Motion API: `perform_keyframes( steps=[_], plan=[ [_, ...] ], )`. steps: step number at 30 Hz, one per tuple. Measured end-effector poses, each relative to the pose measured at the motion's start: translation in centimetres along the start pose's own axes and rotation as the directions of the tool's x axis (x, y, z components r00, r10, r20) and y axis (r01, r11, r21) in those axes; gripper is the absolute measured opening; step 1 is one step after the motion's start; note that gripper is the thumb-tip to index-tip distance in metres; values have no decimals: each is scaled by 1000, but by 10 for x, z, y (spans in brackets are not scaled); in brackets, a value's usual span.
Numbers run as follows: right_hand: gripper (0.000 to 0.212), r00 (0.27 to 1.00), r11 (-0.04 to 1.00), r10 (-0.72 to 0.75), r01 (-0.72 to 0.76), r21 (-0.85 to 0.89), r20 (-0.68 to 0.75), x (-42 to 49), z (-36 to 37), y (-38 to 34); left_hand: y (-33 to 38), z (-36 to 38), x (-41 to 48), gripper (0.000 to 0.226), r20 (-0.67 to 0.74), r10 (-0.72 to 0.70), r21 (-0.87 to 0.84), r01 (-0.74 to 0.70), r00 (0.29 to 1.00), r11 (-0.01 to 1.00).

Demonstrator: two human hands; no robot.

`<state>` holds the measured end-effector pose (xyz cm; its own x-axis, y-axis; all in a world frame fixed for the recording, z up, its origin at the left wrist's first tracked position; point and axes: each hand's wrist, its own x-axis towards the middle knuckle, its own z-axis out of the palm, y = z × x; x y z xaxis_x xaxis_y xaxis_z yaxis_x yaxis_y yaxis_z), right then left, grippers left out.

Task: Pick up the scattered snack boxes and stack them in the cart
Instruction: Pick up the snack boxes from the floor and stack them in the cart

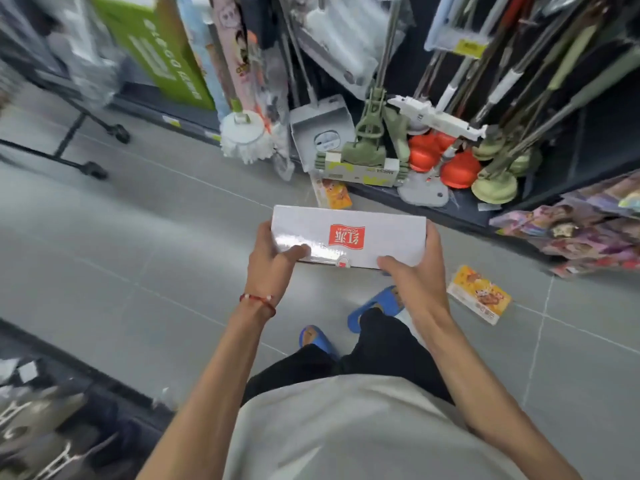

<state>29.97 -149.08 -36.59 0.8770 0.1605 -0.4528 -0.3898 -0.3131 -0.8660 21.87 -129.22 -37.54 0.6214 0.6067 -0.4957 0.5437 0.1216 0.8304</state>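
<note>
the left hand and right hand grip the white snack box by its short ends, thumbs on top, above the floor. keep it level for flat stacking; the far yellow box and the right yellow box wait.

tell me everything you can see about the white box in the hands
The white box is a long, flat carton, glossy like coated cardboard, with a red label printed upside down from this view. It looks closed and is held roughly level above the floor. The left hand grips its left end, the right hand its right end, thumbs on top.
</note>
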Motion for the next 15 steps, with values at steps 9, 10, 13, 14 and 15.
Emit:
perform_keyframes(
  steps=[9, 10, 13, 14, 15],
  plan=[
    [89, 938, 989, -47, 92, -115, 344, -27, 116, -20, -41, -124, -38, 66, -327, -20, -46, 5, 945, 999],
    [85, 925, 987, -50, 105, -126, 377, -27, 128, -22, -44, -133, -40, 68, -353, -30, -47, 14, 935, 999],
    [72, 875, 978, -50, 140, -152, 482, -21, 169, -35, -49, -163, -41, 67, -437, -71, -69, 45, 897, 997],
    [69, 859, 976, -51, 152, -157, 510, -18, 182, -40, -49, -172, -39, 67, -463, -79, -74, 51, 883, 996],
    [68, 845, 974, -52, 160, -159, 532, -14, 195, -46, -49, -180, -36, 67, -484, -86, -80, 54, 871, 995]
  ],
)
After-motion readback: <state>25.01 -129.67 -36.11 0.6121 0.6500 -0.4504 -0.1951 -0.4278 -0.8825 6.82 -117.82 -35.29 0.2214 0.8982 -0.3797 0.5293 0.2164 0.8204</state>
